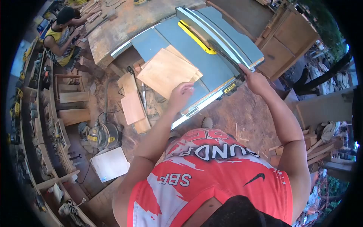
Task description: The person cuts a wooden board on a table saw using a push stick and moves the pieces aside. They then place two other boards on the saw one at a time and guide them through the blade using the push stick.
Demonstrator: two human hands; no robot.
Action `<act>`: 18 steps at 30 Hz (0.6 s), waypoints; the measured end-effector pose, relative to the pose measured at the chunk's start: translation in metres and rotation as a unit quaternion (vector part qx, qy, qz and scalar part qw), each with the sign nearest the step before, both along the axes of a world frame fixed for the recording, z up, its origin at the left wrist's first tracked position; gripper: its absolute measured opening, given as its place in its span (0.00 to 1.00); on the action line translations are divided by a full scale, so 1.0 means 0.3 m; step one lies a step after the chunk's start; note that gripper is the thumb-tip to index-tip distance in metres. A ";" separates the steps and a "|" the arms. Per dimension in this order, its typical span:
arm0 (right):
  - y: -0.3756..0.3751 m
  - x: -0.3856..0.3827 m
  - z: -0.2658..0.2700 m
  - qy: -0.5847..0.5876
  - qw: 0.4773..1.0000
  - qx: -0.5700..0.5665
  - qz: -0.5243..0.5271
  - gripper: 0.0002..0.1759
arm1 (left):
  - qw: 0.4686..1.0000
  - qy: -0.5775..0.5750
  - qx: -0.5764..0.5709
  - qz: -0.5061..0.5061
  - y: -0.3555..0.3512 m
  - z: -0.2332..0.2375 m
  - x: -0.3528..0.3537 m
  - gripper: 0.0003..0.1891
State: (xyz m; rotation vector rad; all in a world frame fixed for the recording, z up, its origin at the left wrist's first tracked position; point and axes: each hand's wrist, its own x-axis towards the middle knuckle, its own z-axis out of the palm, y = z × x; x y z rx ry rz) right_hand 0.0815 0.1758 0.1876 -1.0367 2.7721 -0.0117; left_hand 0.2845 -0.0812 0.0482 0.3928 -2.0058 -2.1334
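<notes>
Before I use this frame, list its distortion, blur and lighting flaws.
All in the head view: wide-lens distortion bows the shelving and blackens the corners; the left hand looks slightly soft, perhaps motion blur; small bright patches at the right edge appear washed out.

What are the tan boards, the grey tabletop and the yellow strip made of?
Boards: probably wood or plywood, unpainted; they look tan with slightly uneven colour.
Tabletop: likely metal, perhaps painted or coated; it's smooth, flat and evenly grey, with straight grooves.
Yellow strip: maybe plastic, though painted metal is possible; its colour is bright and even.
</notes>
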 end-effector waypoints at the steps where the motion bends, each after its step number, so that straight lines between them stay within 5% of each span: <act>1: -0.022 -0.018 0.005 -0.016 0.999 0.037 -0.010 0.31 | 1.000 0.003 0.000 0.025 -0.006 -0.009 0.008 0.16; 10: -0.087 -0.106 0.041 -0.029 0.998 0.046 0.024 0.38 | 0.992 -0.041 0.029 0.113 0.030 -0.021 0.156 0.16; 18: -0.195 -0.169 0.026 -0.005 0.997 0.065 0.040 0.39 | 0.995 -0.024 0.034 0.093 0.033 0.019 0.148 0.16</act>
